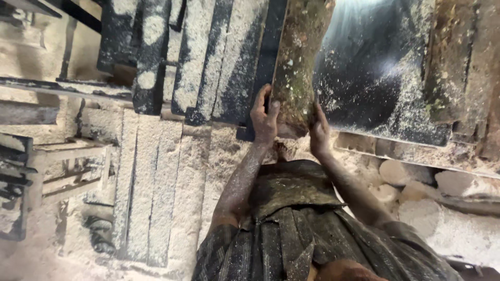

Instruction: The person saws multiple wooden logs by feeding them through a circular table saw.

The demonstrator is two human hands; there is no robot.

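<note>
Sawdust everywhere, coating the dark planks. Left of the planks sits a dusty wooden frame; right of them, pale log ends.

A log lies on a saw table, left hand and right hand at its near end, planks lying left below.

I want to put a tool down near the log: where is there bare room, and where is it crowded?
Free: the dark table top right of the log, and the dusty planks at lower left. Crowded: where left hand and right hand grip the log's end.
</note>
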